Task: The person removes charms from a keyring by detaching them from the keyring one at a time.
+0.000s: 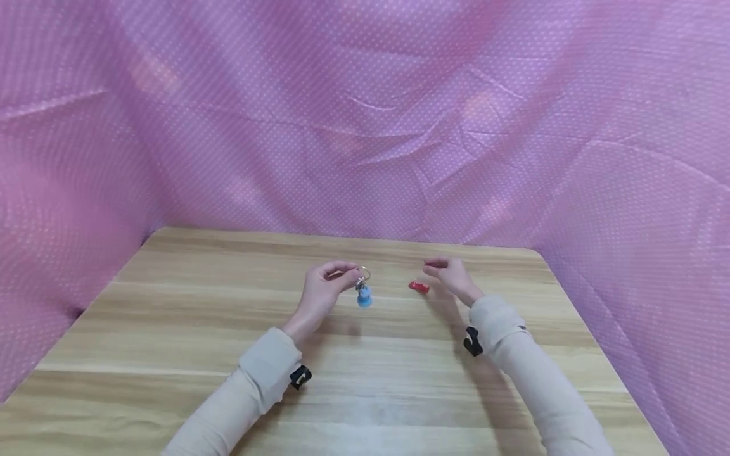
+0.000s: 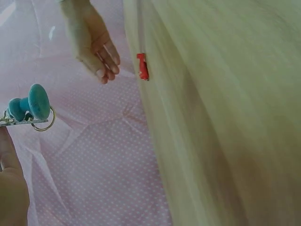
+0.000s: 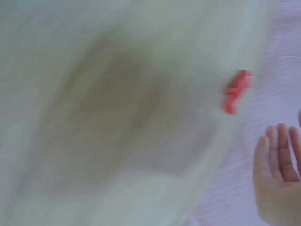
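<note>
My left hand [image 1: 322, 288] pinches a keychain by its metal part, just over the table. Its gold ring [image 1: 365, 273] sticks up by the fingertips, and a blue pendant [image 1: 364, 297] with a round, flared base hangs below. In the left wrist view the pendant [image 2: 37, 102] looks teal, with a disc at one end and a rounded knob at the other. A small red object [image 1: 419, 287] lies on the tabletop; its kind is unclear. Above and beside it, apart from it, my right hand [image 1: 450, 277] holds nothing, its fingers [image 3: 283, 153] extended in the right wrist view.
A wood-grain table [image 1: 365, 380] extends under both arms. Pink dotted cloth [image 1: 365, 126] hangs behind the table and along both sides. Each sleeve cuff carries a black clip-like piece, one on the left [image 1: 300, 377] and one on the right [image 1: 473, 341].
</note>
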`<state>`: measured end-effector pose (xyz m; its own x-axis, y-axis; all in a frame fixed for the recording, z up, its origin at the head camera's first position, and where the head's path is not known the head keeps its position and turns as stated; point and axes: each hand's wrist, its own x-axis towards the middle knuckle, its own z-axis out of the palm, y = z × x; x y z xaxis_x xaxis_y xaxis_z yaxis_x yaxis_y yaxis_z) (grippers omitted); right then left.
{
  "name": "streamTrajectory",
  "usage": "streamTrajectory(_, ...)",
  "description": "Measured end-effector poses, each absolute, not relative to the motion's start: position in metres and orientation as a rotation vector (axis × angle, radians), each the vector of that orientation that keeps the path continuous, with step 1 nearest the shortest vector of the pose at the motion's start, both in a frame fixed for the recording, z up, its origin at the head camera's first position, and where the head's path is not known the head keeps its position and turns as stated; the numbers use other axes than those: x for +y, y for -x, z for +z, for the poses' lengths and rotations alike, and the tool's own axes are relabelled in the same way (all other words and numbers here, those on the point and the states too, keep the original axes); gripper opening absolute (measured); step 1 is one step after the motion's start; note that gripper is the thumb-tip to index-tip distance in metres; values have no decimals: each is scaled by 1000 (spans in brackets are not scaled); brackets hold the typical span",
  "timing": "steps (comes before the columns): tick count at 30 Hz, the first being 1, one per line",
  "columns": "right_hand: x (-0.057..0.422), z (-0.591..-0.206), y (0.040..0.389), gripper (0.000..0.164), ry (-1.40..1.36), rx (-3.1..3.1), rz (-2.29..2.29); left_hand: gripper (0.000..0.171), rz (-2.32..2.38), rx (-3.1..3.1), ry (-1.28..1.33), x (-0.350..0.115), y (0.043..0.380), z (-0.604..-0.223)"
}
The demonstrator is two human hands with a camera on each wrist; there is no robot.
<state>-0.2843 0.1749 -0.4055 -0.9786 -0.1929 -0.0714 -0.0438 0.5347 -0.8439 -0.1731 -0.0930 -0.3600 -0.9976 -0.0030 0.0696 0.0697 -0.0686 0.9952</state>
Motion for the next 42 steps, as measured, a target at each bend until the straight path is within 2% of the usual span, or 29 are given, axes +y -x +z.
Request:
streamTrajectory(6,169,-375,266,35,305,2610,-1454,27,-2183,-2146,136,-90,168,-348)
streamTrajectory(11,159,-353,237,33,327,2617,-1519,23,-2048,-2202,229,-84,166,-341)
streamTrajectory(17,138,-348,199,28,463,2560,-1660,25,-2046,-2178,219,-77,165,-345)
streamTrajectory(23,119,-350,176,24,656,2545,-1685,22,-2043,-2140,182,-70,162,-352)
streamTrajectory(35,97,-359,168,25,610,2431,-1805,19,-2091,-2082,163,-62,158,-358)
streamTrajectory(42,92,-358,169,19,582,2483,-1813,21,-2092,-2088,124,-62,158,-356)
